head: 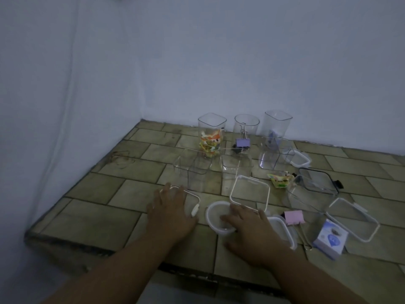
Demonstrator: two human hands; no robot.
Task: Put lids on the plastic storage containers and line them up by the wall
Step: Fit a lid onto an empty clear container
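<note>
Two bare hands rest flat on a tiled worktop [122, 207] in a dim corner, open containers and loose lids spread before them. The left hand [169, 212], at seven o'clock, lies palm down with fingers spread over a square lid [192, 197], pressing rather than gripping it. The right hand [247, 229], at five o'clock, lies released with fingertips on a round lid [215, 216]. Another square lid [249, 193] leans just beyond at twelve o'clock, its long axis running away from the camera. Three tall clear containers stand upright by the wall: one with coloured wrappers [211, 137], one with a purple clip [244, 133], a third [276, 128] at one o'clock. A pink clip [293, 218] and a small blue-and-white box [331, 239] lie at three o'clock; its printing is too blurred to read.
</note>
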